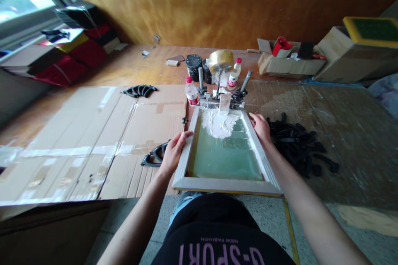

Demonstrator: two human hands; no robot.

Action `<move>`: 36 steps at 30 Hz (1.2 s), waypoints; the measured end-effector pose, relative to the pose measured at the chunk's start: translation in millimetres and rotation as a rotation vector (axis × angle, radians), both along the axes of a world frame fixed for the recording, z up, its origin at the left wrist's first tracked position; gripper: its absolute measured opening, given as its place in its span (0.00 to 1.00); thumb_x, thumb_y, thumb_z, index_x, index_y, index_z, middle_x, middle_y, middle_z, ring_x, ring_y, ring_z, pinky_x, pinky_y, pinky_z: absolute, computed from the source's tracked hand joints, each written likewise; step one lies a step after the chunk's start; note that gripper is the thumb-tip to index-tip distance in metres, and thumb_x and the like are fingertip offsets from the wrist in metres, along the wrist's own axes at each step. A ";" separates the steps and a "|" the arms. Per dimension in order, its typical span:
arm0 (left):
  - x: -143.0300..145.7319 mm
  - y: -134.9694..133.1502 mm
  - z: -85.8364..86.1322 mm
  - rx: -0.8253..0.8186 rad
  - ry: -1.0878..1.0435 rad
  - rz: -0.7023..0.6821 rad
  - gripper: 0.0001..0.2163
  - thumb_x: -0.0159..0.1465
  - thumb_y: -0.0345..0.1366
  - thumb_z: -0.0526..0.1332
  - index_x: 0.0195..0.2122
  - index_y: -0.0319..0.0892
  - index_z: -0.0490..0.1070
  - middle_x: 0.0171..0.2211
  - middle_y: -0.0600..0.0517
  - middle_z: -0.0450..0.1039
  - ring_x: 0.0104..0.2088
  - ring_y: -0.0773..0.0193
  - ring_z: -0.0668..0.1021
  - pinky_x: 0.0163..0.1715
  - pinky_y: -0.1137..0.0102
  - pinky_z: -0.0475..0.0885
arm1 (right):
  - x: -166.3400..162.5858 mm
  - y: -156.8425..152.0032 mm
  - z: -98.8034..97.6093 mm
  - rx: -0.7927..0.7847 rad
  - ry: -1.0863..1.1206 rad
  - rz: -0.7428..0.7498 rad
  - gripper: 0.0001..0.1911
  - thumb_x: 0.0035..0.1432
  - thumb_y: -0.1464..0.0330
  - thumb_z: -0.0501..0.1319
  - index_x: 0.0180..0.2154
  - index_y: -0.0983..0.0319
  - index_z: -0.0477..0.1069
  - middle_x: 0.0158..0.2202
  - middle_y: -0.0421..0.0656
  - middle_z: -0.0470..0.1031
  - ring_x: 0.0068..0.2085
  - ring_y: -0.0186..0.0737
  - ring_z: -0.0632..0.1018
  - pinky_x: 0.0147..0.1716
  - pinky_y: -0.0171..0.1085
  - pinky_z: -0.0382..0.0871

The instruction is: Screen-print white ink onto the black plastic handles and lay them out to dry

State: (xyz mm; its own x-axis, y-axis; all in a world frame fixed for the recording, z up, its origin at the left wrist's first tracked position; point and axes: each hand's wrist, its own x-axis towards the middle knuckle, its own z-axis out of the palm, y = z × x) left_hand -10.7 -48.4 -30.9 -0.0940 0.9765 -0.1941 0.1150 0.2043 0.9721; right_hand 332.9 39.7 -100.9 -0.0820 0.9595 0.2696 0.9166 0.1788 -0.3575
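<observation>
A wooden-framed printing screen [224, 184] with green mesh lies in front of me, hinged at its far end to a metal clamp [217, 98]. White ink [219, 124] is pooled on the mesh near the clamp, with a squeegee [224, 102] standing in it. My left hand [174, 151] grips the frame's left rail, fingers curled over its edge. My right hand [260, 127] holds the right rail. A black curved part [154, 155] lies on the cardboard just left of my left hand.
A heap of black curved parts [300, 144] lies right of the screen, and another few [139, 90] sit far left on flattened cardboard [93, 140]. Two small bottles [191, 91], black ink tubs [194, 66] and a tape roll [220, 60] stand behind the clamp. Cardboard boxes [289, 64] sit back right.
</observation>
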 end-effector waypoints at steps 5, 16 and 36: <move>-1.9 -5.9 -50.3 -0.131 -0.041 -0.009 0.32 0.58 0.53 0.61 0.61 0.43 0.65 0.35 0.49 0.78 0.34 0.60 0.78 0.35 0.70 0.72 | 3.7 19.2 10.1 0.060 -0.059 0.089 0.30 0.58 0.79 0.49 0.61 0.60 0.63 0.64 0.49 0.59 0.62 0.51 0.63 0.60 0.51 0.60; -2.8 -1.6 -95.2 -0.157 0.085 -0.048 0.31 0.61 0.52 0.59 0.62 0.42 0.63 0.45 0.45 0.78 0.41 0.57 0.79 0.40 0.67 0.73 | -89.2 51.2 35.8 0.001 -0.093 0.275 0.15 0.58 0.74 0.59 0.48 0.66 0.69 0.45 0.53 0.72 0.50 0.52 0.69 0.51 0.47 0.65; -2.7 -4.0 -95.5 -0.189 0.072 0.004 0.31 0.60 0.53 0.59 0.61 0.43 0.65 0.38 0.47 0.78 0.36 0.58 0.79 0.34 0.68 0.72 | -80.6 -26.8 18.7 0.045 -0.077 0.740 0.13 0.58 0.78 0.55 0.41 0.62 0.74 0.39 0.47 0.75 0.46 0.45 0.72 0.46 0.41 0.67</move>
